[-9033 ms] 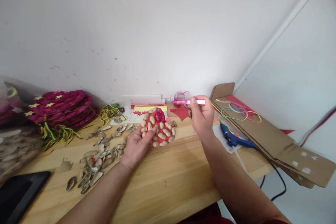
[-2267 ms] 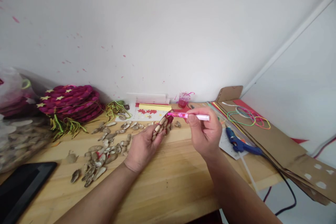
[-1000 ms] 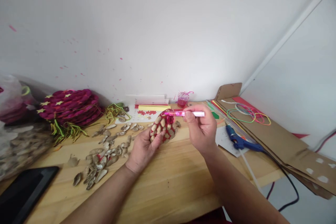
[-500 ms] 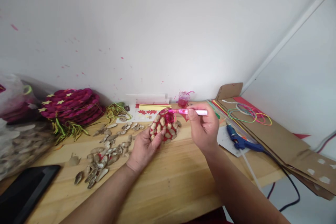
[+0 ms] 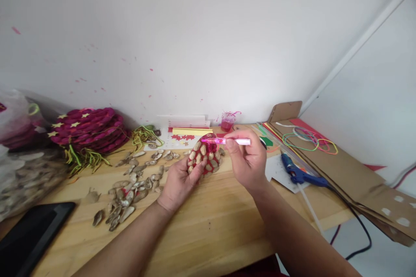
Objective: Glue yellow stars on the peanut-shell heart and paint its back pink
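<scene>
My left hand (image 5: 182,179) grips the near left edge of a red disc covered with peanut shells (image 5: 203,158), its thumb on top. Part of the disc's upper area is painted magenta. Between the thumb and fingers of my right hand (image 5: 248,156) is a paintbrush (image 5: 238,141) with a white handle smeared pink. Its tip points left and lies over the painted shells at the disc's top. Just behind stands a clear cup of magenta paint (image 5: 228,121). Loose peanut shells (image 5: 130,197) lie left of my left hand.
A stack of magenta shell-covered discs with yellow stars (image 5: 89,132) stands at the left, behind a bag of shells (image 5: 29,181) and a black tablet (image 5: 39,233). On the right are a blue glue gun (image 5: 300,175), coloured cords (image 5: 308,138) and cardboard (image 5: 351,173). Paint spots mark the white wall.
My right hand has shifted slightly left, bringing the brush tip further over the disc's upper left part. My left hand keeps its hold on the disc, which has moved slightly right.
</scene>
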The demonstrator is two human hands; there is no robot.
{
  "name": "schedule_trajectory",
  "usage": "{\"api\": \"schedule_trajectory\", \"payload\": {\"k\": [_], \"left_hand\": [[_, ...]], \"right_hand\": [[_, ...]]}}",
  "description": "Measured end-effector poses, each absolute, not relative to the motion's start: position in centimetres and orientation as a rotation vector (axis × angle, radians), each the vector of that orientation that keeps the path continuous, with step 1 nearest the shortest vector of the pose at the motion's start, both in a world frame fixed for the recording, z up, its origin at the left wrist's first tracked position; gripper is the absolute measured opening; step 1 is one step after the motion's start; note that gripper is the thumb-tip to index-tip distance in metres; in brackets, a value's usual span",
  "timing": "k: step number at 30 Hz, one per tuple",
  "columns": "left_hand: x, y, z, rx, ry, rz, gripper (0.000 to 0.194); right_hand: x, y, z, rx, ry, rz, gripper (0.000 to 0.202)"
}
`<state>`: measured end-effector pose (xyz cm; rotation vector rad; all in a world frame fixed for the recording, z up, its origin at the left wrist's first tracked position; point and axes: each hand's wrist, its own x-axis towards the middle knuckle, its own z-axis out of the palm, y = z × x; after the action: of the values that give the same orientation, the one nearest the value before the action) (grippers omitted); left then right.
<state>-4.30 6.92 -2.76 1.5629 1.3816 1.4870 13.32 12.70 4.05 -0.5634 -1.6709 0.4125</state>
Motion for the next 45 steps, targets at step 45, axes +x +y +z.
{"api": "schedule_trajectory", "payload": {"k": [45], "left_hand": [[-3.7,6.6,-2.2,1.145,1.256,1.441,0.042]], "right_hand": [[13.6,13.3,3.7,-0.616,-1.739,0.28,0.004]]}}
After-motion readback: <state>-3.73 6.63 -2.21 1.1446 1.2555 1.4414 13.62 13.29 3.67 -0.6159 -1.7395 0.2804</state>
